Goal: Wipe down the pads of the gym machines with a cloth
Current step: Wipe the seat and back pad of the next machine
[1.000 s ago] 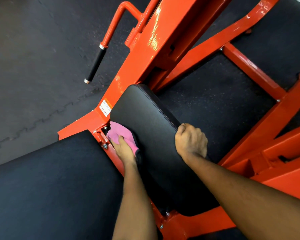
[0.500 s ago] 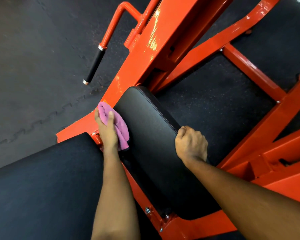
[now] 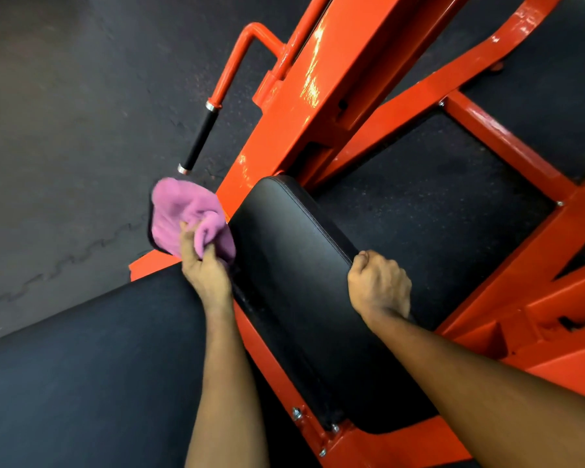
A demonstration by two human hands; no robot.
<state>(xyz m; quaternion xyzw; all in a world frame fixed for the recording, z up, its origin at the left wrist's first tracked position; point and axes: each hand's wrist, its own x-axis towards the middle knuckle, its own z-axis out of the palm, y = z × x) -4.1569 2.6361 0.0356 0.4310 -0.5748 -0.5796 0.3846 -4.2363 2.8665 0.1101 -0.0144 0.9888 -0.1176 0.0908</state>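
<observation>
1. Dark rubber flooring (image 3: 65,113) fills the far and left of the scene, under an orange machine frame (image 3: 345,62).
2. Near left lies a broad black pad (image 3: 81,366).
3. Right of it, a narrow pad (image 3: 291,282) is bolted to the frame. Its long axis runs from near to far, and its far end is rounded.
4. The right hand (image 3: 379,288) is clenched at the narrow pad's right edge and appears to hook over it, though the fingertips are hidden.
5. The left hand (image 3: 205,271) sits at the gap between the two pads, its fingers bunched into the cloth (image 3: 183,214).
6. The pink cloth is crumpled just off the narrow pad's left edge, toward its far end, and hangs over the floor. For the next wipe, this pad's face lies directly right of the left fingers, so a sweep rightward and then along the axis looks natural. The left hand is the nearer one.
</observation>
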